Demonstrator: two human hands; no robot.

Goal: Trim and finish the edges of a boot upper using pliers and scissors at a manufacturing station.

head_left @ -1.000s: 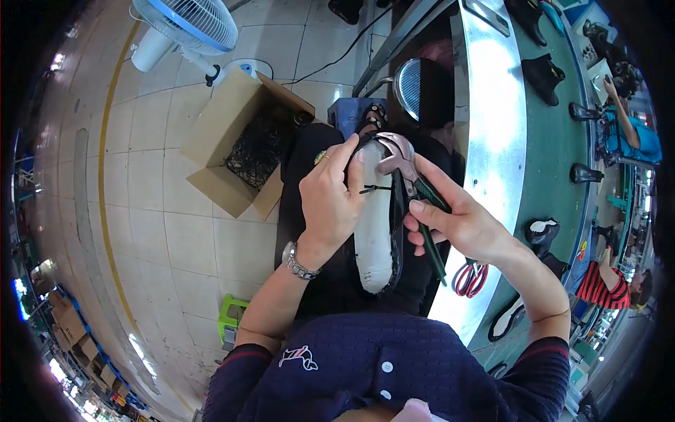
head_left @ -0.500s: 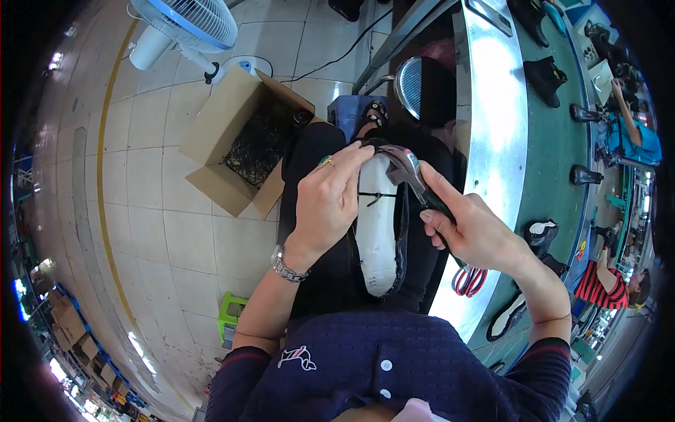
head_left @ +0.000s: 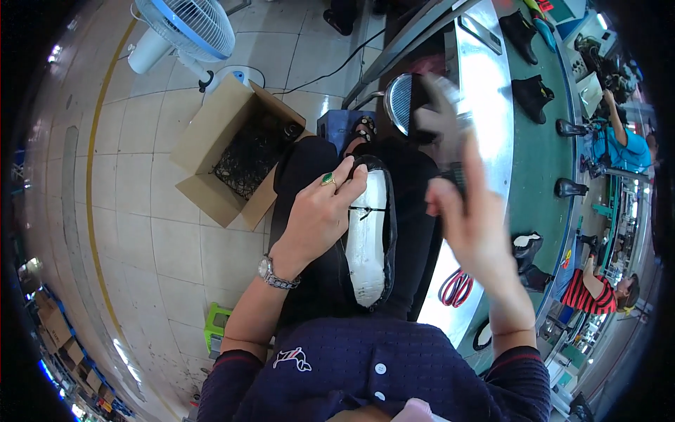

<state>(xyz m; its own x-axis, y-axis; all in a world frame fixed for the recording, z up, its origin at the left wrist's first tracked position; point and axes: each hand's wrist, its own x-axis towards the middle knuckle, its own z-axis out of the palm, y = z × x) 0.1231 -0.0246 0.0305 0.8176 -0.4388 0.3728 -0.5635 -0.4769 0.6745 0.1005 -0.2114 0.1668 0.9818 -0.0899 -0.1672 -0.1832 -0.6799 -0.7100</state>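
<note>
A black shoe upper on its last (head_left: 366, 257) lies across my lap with its long white underside facing up. A thin black cord is tied across its middle. My left hand (head_left: 316, 214) grips the shoe's far end, its thumb and fingertips closed on the black edge. To the right, my right hand (head_left: 478, 221) is closed round the dark handle of lasting pincers (head_left: 444, 116), whose metal head is raised and apart from the shoe. Motion smears both this hand and the pincers.
A metal-edged bench (head_left: 485, 105) runs along my right, bearing red-handled scissors (head_left: 456, 288) and a phone (head_left: 480, 34). Black boots (head_left: 532, 98) stand on the green conveyor (head_left: 520, 155) beyond. At left are an open cardboard box (head_left: 193, 193) of black strands, a fan (head_left: 190, 32) and a green stool (head_left: 216, 325).
My right hand has lifted the lasting pincers off the shoe's far end, up and to the right. My left hand still holds the shoe there.
</note>
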